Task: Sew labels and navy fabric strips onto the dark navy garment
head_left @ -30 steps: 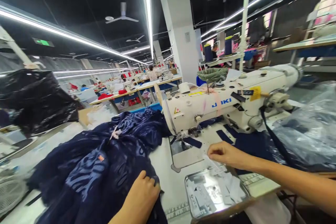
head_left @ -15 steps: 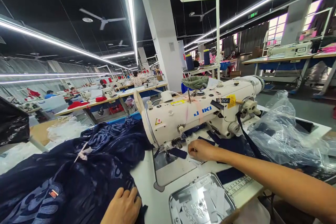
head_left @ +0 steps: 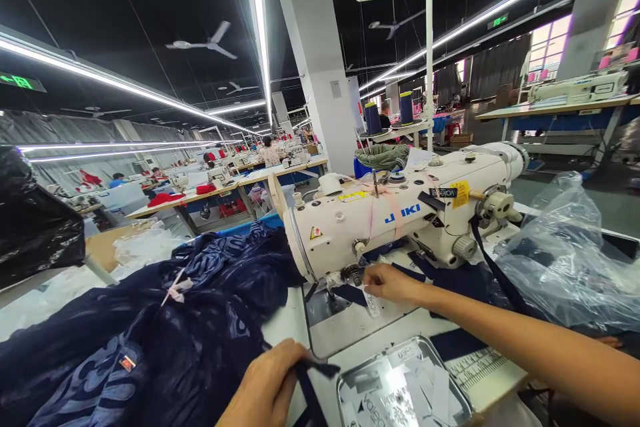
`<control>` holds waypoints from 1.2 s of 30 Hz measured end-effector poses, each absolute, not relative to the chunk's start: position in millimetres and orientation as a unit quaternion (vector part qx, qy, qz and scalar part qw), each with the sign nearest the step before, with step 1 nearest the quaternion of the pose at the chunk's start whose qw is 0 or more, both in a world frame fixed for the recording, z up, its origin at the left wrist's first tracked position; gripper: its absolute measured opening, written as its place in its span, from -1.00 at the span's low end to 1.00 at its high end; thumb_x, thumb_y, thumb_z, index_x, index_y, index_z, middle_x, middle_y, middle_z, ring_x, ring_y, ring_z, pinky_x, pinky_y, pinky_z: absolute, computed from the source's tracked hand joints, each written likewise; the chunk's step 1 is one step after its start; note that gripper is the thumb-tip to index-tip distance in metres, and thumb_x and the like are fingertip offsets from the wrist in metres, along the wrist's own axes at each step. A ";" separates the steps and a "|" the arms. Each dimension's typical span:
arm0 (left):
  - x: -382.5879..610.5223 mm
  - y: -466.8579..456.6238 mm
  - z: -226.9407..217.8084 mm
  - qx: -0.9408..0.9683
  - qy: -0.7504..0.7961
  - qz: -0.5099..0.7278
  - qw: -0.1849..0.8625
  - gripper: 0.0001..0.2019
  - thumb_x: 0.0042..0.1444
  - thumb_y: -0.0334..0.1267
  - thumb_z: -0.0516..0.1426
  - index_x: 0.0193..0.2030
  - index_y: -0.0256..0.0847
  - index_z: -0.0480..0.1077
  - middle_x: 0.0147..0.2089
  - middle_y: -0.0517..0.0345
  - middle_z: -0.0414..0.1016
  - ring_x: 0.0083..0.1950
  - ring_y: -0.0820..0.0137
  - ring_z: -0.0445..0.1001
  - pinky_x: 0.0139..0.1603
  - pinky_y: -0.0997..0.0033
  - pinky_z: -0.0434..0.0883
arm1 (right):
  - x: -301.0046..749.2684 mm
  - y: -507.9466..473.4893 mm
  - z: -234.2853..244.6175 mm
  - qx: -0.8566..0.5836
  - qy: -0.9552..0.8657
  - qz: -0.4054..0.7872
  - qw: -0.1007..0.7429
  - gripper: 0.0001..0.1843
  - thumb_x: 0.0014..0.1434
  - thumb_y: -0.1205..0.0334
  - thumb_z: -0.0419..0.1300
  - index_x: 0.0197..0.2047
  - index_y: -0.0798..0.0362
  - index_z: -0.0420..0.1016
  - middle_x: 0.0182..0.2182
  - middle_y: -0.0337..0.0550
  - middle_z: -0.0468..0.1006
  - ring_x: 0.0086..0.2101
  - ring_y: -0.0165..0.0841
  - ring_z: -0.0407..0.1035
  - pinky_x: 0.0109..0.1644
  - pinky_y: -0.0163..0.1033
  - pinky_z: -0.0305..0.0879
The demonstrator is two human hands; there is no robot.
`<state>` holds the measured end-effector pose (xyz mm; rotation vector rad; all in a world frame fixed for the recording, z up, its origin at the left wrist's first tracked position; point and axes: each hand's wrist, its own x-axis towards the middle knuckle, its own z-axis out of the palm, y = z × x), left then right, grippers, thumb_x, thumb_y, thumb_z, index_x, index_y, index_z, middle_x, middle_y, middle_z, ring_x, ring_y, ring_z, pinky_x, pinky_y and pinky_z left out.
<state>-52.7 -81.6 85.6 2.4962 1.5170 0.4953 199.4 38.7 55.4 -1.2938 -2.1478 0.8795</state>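
Note:
My left hand (head_left: 270,373) is closed on a dark navy fabric strip (head_left: 311,390), in front of the sewing machine's bed. A heap of navy patterned garments (head_left: 200,320) lies to the left of that hand. By the needle area of the white sewing machine (head_left: 380,213), my right hand (head_left: 393,283) pinches a small white printed label (head_left: 372,305), which hangs below the fingertips. A short navy fabric piece (head_left: 350,293) lies just left of these fingers, near the presser foot. In front stands a metal tray (head_left: 343,390) with loose white labels.
Clear plastic bags (head_left: 555,260) lie right of the machine. A ruler strip (head_left: 470,367) runs along the table edge. Two navy thread cones (head_left: 406,109) stand on the rack behind. A black plastic bag (head_left: 40,220) hangs at the far left. Other sewing tables are beyond.
My left hand has moved right, off the garment heap, and now grips a navy strip. My right hand stays near the needle, with the label below it showing more clearly. The view has shifted slightly.

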 end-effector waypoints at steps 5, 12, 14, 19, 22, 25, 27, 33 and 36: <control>-27.4 -41.3 70.7 0.731 0.560 0.278 0.273 -0.75 -0.18 -0.45 -0.06 -0.45 -0.21 0.42 -0.44 0.18 0.43 -0.34 0.36 0.41 -0.28 0.39 0.32 | 211.6 28.6 44.6 -0.475 -0.738 0.384 0.287 -0.94 -0.04 0.39 -0.02 -0.49 0.08 0.21 -0.65 -0.33 0.36 -0.71 -0.53 0.12 -0.63 -0.42 0.04; -15.6 -27.7 46.8 0.515 0.591 0.372 0.498 -0.85 -0.19 -0.26 0.04 -0.69 -0.19 0.20 -0.75 0.37 0.13 -0.72 0.54 0.14 -0.67 0.54 0.14 | 223.6 16.3 38.4 -0.452 -0.695 0.448 0.335 -0.88 -0.09 0.23 0.05 -0.56 0.09 0.28 -0.65 -0.31 0.36 -0.70 -0.52 0.12 -0.61 -0.38 0.05; -17.6 -31.9 48.2 0.508 0.573 0.405 0.500 -0.73 -0.22 -0.17 0.15 -0.72 -0.20 0.15 -0.74 0.39 0.11 -0.70 0.58 0.11 -0.66 0.56 0.10 | 219.2 13.4 37.4 -0.426 -0.676 0.482 0.360 -0.86 -0.12 0.20 0.10 -0.59 0.09 0.33 -0.68 -0.33 0.31 -0.65 -0.49 0.15 -0.55 -0.36 0.10; -17.3 -39.0 51.2 0.482 0.561 0.447 0.503 -0.58 -0.37 0.07 0.26 -0.68 -0.24 0.25 -0.72 0.36 0.16 -0.67 0.57 0.09 -0.65 0.54 0.10 | 189.2 -7.9 42.7 -0.366 -0.616 0.566 0.409 -0.81 -0.19 0.13 0.24 -0.57 0.11 0.45 -0.43 -0.20 0.46 -0.36 -0.35 0.32 -0.21 -0.24 0.20; -13.2 -42.5 54.7 0.507 0.542 0.448 0.498 -0.56 -0.39 0.11 0.27 -0.58 -0.28 0.37 -0.68 0.31 0.25 -0.65 0.54 0.14 -0.63 0.53 0.13 | 165.6 -19.6 49.4 -0.345 -0.579 0.605 0.424 -0.80 -0.25 0.14 0.29 -0.55 0.11 0.48 -0.16 -0.11 0.44 -0.15 -0.24 0.29 -0.06 -0.19 0.16; -10.9 -46.4 58.8 0.516 0.532 0.464 0.485 -0.58 -0.37 0.09 0.27 -0.58 -0.28 0.39 -0.69 0.33 0.20 -0.63 0.56 0.11 -0.61 0.54 0.11 | 144.9 -20.2 51.9 -0.328 -0.587 0.592 0.443 -0.83 -0.22 0.18 0.26 -0.54 0.11 0.48 -0.23 -0.13 0.47 -0.19 -0.27 0.31 -0.07 -0.20 0.17; -11.8 -48.0 59.6 0.516 0.529 0.467 0.485 -0.59 -0.36 0.08 0.27 -0.58 -0.28 0.39 -0.68 0.33 0.19 -0.62 0.57 0.09 -0.59 0.54 0.10 | 134.2 -16.1 50.9 -0.337 -0.604 0.564 0.451 -0.89 -0.17 0.23 0.20 -0.56 0.12 0.44 -0.45 -0.20 0.46 -0.34 -0.34 0.32 -0.20 -0.25 0.20; -21.6 -43.0 48.3 0.493 0.529 0.466 0.510 -0.52 -0.37 0.19 0.23 -0.64 -0.29 0.37 -0.66 0.29 0.21 -0.58 0.53 0.12 -0.55 0.52 0.10 | 116.4 -10.0 49.0 -0.394 -0.634 0.485 0.456 -0.88 -0.16 0.41 0.08 -0.66 0.10 0.27 -0.70 -0.37 0.21 -0.59 -0.49 0.11 -0.48 -0.36 0.03; -23.7 -40.5 42.8 0.488 0.526 0.469 0.515 -0.55 -0.38 0.13 0.27 -0.64 -0.29 0.38 -0.65 0.28 0.25 -0.57 0.52 0.16 -0.52 0.52 0.13 | 113.8 -12.2 49.1 -0.404 -0.647 0.460 0.455 -0.87 -0.17 0.42 0.07 -0.67 0.09 0.24 -0.70 -0.37 0.20 -0.59 -0.49 0.09 -0.49 -0.36 0.00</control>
